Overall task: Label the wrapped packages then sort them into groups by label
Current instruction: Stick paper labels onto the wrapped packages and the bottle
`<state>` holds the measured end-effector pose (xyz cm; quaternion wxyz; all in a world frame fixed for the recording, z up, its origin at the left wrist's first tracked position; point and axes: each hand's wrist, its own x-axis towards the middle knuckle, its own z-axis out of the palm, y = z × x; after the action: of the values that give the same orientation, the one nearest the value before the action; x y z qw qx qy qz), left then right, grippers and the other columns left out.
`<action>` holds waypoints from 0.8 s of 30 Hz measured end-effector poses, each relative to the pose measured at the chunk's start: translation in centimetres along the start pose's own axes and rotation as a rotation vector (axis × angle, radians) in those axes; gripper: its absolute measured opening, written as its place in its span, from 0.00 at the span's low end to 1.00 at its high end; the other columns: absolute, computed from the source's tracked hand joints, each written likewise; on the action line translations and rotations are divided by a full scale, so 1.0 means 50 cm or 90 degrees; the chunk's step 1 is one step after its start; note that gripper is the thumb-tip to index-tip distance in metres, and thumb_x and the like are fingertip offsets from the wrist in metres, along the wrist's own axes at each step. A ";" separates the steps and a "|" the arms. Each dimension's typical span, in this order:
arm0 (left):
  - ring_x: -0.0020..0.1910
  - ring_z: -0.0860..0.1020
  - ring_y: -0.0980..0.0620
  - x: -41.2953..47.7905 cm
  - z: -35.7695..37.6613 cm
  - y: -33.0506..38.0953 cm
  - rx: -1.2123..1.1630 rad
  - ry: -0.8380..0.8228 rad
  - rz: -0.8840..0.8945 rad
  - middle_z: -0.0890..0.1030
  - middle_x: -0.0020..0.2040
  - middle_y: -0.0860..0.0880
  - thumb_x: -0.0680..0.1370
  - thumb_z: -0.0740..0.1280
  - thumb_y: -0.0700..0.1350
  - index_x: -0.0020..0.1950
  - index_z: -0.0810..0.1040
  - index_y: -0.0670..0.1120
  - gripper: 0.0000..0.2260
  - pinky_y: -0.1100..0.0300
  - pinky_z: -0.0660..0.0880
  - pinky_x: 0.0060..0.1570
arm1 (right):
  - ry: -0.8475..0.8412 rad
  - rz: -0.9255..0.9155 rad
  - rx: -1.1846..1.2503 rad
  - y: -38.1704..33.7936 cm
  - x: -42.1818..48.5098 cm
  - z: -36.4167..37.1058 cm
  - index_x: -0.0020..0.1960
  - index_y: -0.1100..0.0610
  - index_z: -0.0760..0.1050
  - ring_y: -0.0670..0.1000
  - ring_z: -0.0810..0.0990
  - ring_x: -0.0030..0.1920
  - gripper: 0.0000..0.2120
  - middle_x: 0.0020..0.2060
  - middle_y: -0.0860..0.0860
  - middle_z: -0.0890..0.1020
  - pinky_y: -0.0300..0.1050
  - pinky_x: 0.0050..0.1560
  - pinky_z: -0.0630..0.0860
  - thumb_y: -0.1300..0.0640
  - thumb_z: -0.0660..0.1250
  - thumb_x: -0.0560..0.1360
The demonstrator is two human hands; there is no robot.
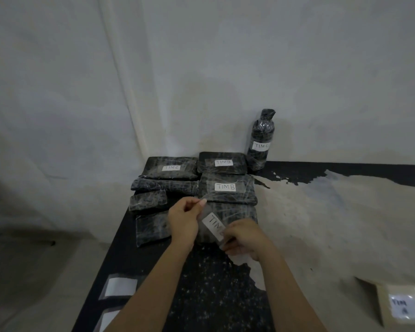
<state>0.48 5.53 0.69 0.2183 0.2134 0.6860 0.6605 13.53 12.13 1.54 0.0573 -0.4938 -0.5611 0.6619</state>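
- Your left grip (183, 218) pinches the upper end of the taped label (213, 225); your right grip (246, 238) pinches its lower end.
- The label reads "TIM", last letter hidden. You hold it over the nearest wrapped package (240, 213) on the bench (134, 255).
- Just behind: two "TIM B" packages (228, 188), one behind the other.
- Left: "TIM C" package (170, 167) at the back, unlabelled packages (149, 200) in front.
- Wrapped bottle (260, 142), "TIM C", stands upright by the wall.

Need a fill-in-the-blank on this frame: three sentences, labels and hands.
The upright wrapped bottle reads TIM ___.
The taped label has its far end pinched by the ___ hand; the right hand holds the near end.
The flat package just beyond that label reads TIM ___.
Missing: C; left; B.
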 end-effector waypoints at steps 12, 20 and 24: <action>0.39 0.75 0.47 0.017 0.007 -0.025 -0.041 0.043 -0.149 0.78 0.38 0.43 0.75 0.69 0.45 0.36 0.76 0.43 0.09 0.48 0.76 0.45 | 0.318 -0.174 0.129 0.003 0.040 -0.001 0.48 0.57 0.74 0.48 0.77 0.36 0.09 0.40 0.51 0.78 0.39 0.32 0.73 0.68 0.65 0.71; 0.35 0.74 0.50 0.091 -0.059 -0.040 0.045 0.141 -0.119 0.78 0.34 0.45 0.74 0.71 0.46 0.35 0.77 0.43 0.10 0.52 0.74 0.41 | 0.307 -0.315 -0.093 -0.053 0.094 0.054 0.49 0.61 0.79 0.50 0.78 0.44 0.05 0.44 0.54 0.81 0.45 0.47 0.78 0.65 0.65 0.75; 0.40 0.75 0.49 0.141 -0.118 -0.047 0.115 0.226 -0.099 0.80 0.40 0.44 0.73 0.71 0.47 0.39 0.79 0.43 0.08 0.55 0.73 0.45 | 0.263 -0.352 -0.161 -0.083 0.144 0.106 0.50 0.63 0.79 0.46 0.75 0.43 0.06 0.44 0.53 0.80 0.27 0.40 0.70 0.65 0.65 0.75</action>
<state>-8.66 4.75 -1.62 0.1241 0.0589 0.7843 0.6049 4.10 14.51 0.01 0.2850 -0.4499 -0.7274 0.4327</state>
